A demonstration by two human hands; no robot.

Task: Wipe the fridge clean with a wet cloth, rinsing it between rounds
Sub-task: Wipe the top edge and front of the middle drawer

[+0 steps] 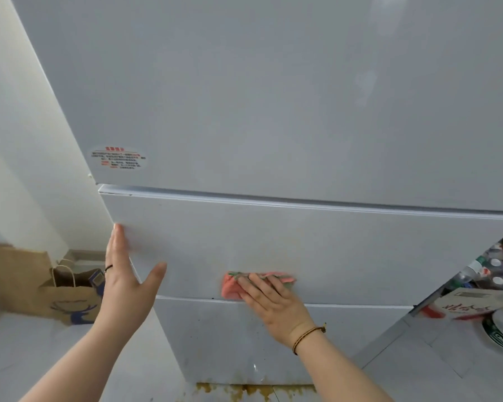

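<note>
The white fridge (273,111) fills most of the frame. At lower centre, the right hand (273,303) presses a pink cloth (230,289) flat against the middle drawer front (346,250), just above its bottom seam, with fingers straight. The left hand (125,280), fingers straight and thumb spread, holds nothing and sits at that drawer's left edge. A brown paper bag (67,303) stands at lower left.

Home kitchen corner, white fridge (273,111), tiled floor (418,372), paper shopping bag (70,297), stored bottles (488,274)
</note>
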